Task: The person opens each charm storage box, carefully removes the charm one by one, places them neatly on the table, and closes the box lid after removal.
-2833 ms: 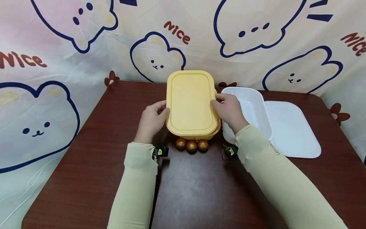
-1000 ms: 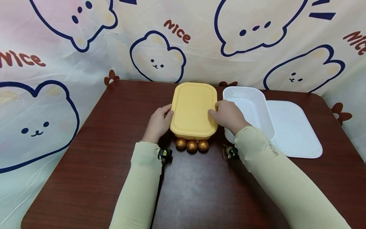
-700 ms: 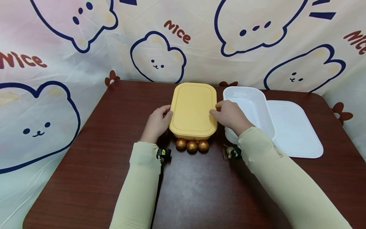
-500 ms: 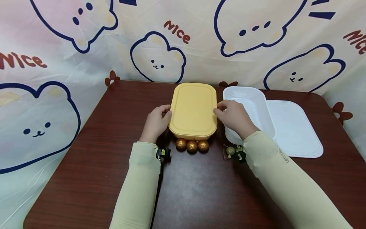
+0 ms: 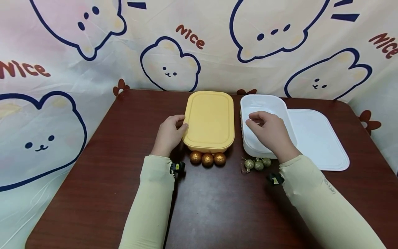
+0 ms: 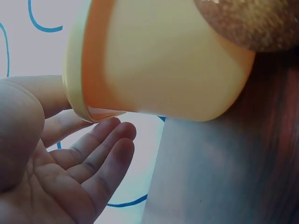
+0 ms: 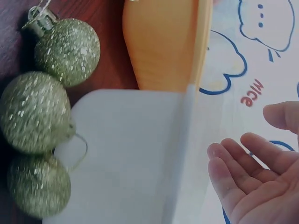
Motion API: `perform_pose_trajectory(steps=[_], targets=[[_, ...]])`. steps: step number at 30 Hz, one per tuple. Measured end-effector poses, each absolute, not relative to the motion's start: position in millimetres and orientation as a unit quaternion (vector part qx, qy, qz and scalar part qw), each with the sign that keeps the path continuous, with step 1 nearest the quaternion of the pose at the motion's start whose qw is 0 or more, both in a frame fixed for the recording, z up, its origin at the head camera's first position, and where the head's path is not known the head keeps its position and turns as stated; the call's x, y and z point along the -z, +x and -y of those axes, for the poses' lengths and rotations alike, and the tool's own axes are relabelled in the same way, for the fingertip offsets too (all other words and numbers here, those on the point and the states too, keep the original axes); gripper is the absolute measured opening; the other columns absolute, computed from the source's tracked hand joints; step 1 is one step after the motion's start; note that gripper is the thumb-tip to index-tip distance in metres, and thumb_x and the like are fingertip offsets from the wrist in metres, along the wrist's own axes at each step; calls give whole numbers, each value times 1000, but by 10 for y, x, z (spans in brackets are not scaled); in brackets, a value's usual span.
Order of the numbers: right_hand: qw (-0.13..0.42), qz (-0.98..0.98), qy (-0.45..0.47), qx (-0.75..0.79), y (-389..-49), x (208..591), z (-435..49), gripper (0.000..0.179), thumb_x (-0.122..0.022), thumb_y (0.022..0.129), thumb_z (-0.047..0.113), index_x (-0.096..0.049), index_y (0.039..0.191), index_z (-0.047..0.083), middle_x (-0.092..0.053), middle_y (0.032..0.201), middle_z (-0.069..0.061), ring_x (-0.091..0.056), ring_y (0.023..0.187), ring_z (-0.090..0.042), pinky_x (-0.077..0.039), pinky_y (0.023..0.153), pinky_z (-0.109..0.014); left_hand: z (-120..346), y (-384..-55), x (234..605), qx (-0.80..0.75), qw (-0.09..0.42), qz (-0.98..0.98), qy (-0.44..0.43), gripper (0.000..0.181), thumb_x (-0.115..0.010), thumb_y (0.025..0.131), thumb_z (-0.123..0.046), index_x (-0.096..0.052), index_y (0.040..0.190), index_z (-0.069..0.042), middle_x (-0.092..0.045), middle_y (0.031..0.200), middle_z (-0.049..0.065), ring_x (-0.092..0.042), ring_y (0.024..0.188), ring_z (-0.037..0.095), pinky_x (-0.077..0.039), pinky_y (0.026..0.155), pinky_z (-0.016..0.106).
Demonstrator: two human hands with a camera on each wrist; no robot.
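In the middle of the table stands a yellow food box [image 6: 163, 60] with its yellow lid [image 5: 209, 117] seated on top. My left hand [image 5: 168, 135] holds the lid's left edge between thumb and forefinger, its other fingers stretched out loosely. My right hand [image 5: 273, 133] hangs over the white food box [image 5: 270, 100], holding nothing, with a gap between thumb and fingers. Three copper glitter baubles [image 5: 207, 159] lie in front of the yellow box. Before the white box, three green glitter baubles [image 5: 258, 164] sit close together. The white box is uncovered.
A white lid [image 5: 323, 141] lies flat on the dark wooden table [image 5: 211, 207], right of the white box. Behind the table hangs a cloth [image 5: 217, 69] printed with cartoon animals.
Both hands lowered the yellow lid onto its box. Then my right hand let go of it and moved right, over the white box, uncovering the green baubles. My left hand stays at the lid.
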State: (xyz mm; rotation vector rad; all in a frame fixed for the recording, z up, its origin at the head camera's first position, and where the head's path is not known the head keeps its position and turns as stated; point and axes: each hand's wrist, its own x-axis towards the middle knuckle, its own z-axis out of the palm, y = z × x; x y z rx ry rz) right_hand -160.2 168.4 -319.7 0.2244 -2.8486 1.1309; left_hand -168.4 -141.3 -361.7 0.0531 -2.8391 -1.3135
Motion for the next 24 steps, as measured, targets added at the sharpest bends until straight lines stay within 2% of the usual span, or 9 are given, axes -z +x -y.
perform_pose_trajectory(steps=[6, 9, 13, 17, 24], targets=[[63, 912, 61, -402, -1504, 3154, -1869, 41, -60, 100, 34, -67, 126, 2, -70, 119, -17, -65, 109, -31, -50, 94, -46, 1415, -1667, 3613, 416, 5, 909, 19, 43, -62, 101, -25, -58, 141, -9, -56, 137, 11, -59, 118, 28, -52, 94, 41], [72, 905, 37, -418, -1464, 3129, -1967, 43, -60, 100, 37, -67, 128, 4, -68, 121, -16, -64, 109, -24, -51, 90, -30, 1417, -1663, 3607, 411, 9, 912, 16, 42, -62, 101, -24, -59, 140, -9, -57, 136, 10, -59, 119, 28, -52, 95, 41], [95, 898, 12, -430, -1410, 3119, -2088, 41, -61, 100, 35, -67, 129, 6, -67, 122, -13, -60, 103, -6, -47, 82, -11, 1416, -1659, 3601, 409, 15, 912, 12, 42, -63, 100, -24, -60, 138, -8, -58, 134, 10, -58, 120, 26, -51, 96, 41], [119, 890, -9, -441, -1359, 3141, -2215, 38, -63, 100, 31, -68, 128, 6, -66, 121, -8, -57, 99, 2, -46, 79, -9, 1406, -1657, 3595, 407, 18, 913, 9, 41, -63, 100, -24, -60, 138, -8, -58, 135, 10, -57, 122, 26, -50, 97, 41], [138, 875, -87, -456, -1351, 3198, -2493, 41, -63, 99, 37, -69, 128, 9, -65, 111, 11, -55, 100, -2, -45, 75, -12, 1386, -1655, 3590, 402, 17, 916, 9, 41, -63, 101, -24, -60, 139, -9, -56, 136, 9, -58, 120, 26, -50, 97, 41]])
